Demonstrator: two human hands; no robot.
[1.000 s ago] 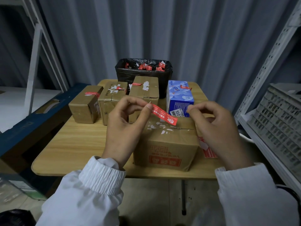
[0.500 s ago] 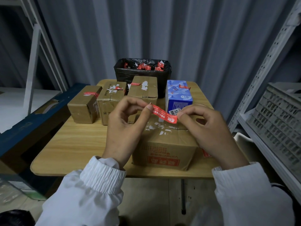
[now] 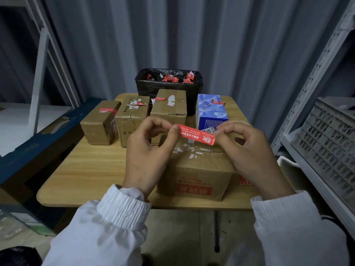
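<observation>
I have the red seal strip (image 3: 196, 134) stretched between my two hands. My left hand (image 3: 148, 150) pinches its near-left end between thumb and forefinger, and my right hand (image 3: 249, 150) pinches the other end the same way, the remaining fingers of both loosely curled. The strip hangs just above the top of the carton (image 3: 194, 169) that sits directly under my hands, and as far as I can see it touches nothing else. White paper scraps (image 3: 189, 150) are stuck to the carton's top below my fingers, so I judge the strip is peeled free and I am at the point of getting rid of it. Next I need to fold it, sticky side in, so it doesn't cling to my fingertips. Then one hand has to reach forward over the small boxes to the bin (image 3: 169, 89) beyond, where crumpled red strips already lie.
</observation>
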